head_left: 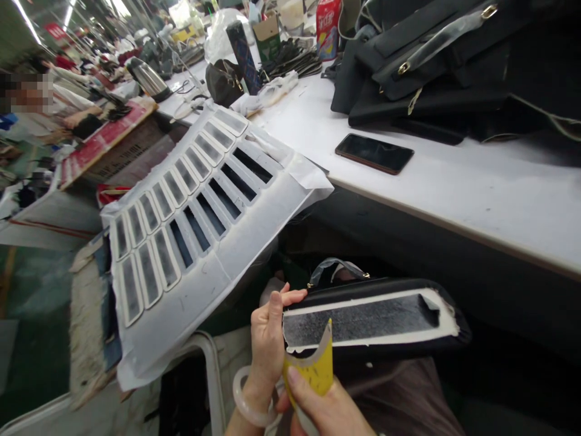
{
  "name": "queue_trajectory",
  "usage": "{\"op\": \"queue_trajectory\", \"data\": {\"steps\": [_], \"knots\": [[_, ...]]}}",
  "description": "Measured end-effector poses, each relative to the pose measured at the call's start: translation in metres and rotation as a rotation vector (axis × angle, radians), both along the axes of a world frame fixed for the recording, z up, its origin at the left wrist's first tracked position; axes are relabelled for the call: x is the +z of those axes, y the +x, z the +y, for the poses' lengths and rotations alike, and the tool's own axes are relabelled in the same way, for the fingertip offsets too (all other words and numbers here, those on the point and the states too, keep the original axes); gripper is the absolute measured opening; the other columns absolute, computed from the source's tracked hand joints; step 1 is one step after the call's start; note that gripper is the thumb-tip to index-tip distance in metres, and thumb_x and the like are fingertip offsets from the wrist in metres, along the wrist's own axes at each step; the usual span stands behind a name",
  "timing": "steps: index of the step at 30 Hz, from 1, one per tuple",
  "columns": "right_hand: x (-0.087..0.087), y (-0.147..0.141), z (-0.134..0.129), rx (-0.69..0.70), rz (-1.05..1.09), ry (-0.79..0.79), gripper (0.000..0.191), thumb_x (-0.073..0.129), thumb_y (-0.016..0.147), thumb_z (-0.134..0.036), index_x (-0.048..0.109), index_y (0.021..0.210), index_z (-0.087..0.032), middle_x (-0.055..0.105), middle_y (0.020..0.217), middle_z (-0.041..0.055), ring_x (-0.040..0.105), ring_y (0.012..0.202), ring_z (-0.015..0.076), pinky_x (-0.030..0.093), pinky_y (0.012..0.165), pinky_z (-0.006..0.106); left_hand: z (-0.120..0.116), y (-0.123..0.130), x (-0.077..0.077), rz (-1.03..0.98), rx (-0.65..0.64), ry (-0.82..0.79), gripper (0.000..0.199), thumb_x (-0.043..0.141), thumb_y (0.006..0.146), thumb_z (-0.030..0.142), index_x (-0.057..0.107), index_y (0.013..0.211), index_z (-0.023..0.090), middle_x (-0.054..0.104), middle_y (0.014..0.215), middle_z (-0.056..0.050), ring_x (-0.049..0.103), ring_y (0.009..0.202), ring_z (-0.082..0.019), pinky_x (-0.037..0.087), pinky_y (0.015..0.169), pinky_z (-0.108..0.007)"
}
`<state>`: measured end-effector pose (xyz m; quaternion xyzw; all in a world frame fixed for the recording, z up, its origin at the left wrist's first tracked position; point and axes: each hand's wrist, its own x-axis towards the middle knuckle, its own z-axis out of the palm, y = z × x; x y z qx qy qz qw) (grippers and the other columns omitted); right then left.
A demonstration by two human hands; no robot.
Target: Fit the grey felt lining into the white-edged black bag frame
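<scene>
A black handbag (pixel 381 351) rests on my lap, its handle wrapped in clear film. On the side facing up lies a dark strip (pixel 363 321) with a white border, and its far right corner is curled up. My left hand (pixel 270 330) grips the bag's left end, thumb raised and fingers along the upper edge. In my right hand (pixel 320 409) is a yellow scraper (pixel 318 369) with a concave edge, pinched under the thumb. Its pointed tip overlaps the strip in view; whether it touches cannot be made out.
Left of the bag, a tilted white-covered board (pixel 254 242) carries rows of dark strips with pale borders. A white table (pixel 476 200) holds a phone (pixel 374 152), black bags (pixel 431 66), a red can (pixel 327 30) and a kettle (pixel 147 79). A person sits at the far left.
</scene>
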<state>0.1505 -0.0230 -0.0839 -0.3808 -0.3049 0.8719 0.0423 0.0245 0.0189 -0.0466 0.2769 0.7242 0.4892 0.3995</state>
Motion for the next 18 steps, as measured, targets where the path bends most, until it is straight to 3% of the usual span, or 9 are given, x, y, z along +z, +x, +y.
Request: {"op": "queue_trajectory", "data": {"steps": [8,18], "knots": [[-0.007,0.002,0.003,0.048,0.016,0.042,0.075,0.046,0.071,-0.089,0.067,0.068,-0.016,0.052,0.049,-0.0001,0.045,0.045,0.0099,0.038,0.048,0.023,0.002,0.004,0.001,0.076,0.025,0.003,0.051,0.044,0.094,0.059,0.078,0.082,0.022,0.078,0.094,-0.007,0.065,0.109,-0.028,0.031,0.113,-0.046],[-0.013,0.003,0.001,0.08,0.084,-0.044,0.075,0.046,0.072,-0.088,0.069,0.069,-0.017,0.051,0.048,0.0002,0.045,0.044,0.0105,0.041,0.049,0.024,0.003,0.008,0.001,0.147,0.078,-0.046,0.044,0.054,0.089,0.058,0.078,0.077,0.022,0.077,0.087,-0.006,0.067,0.102,-0.027,0.039,0.107,-0.04]]}}
